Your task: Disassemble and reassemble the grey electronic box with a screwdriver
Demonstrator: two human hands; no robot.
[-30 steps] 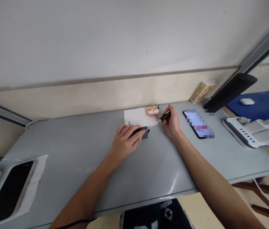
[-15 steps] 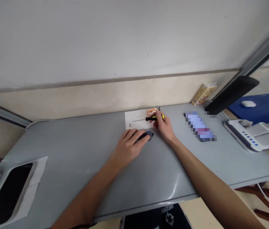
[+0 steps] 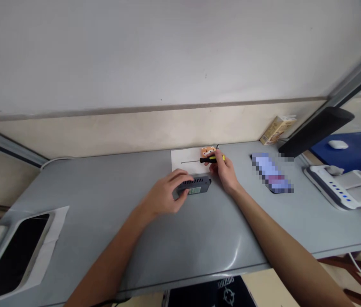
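My left hand (image 3: 170,192) grips the left end of a dark grey box-shaped device (image 3: 199,186), thumb in front and fingers over the top. Vent slots run along its upper side, and a pale greenish label shows on the side facing me. Between the fingers of my right hand (image 3: 225,170) is a screwdriver (image 3: 208,160) with a black and yellow handle. Its thin shaft points left over a white sheet of paper (image 3: 177,155). Just behind that hand lies an orange item with a cartoon animal face (image 3: 207,151), partly hidden.
To the right lies a phone (image 3: 271,172) with a blurred screen, near a white power strip (image 3: 327,187). A carton (image 3: 276,129) and a black upright object (image 3: 317,130) stand at the back right. A dark-screened tablet (image 3: 15,256) rests on paper at the left.
My left hand has shifted its hold toward the device's left end and tilted it, so the vents and label now show. My right hand keeps the screwdriver in nearly the same place.
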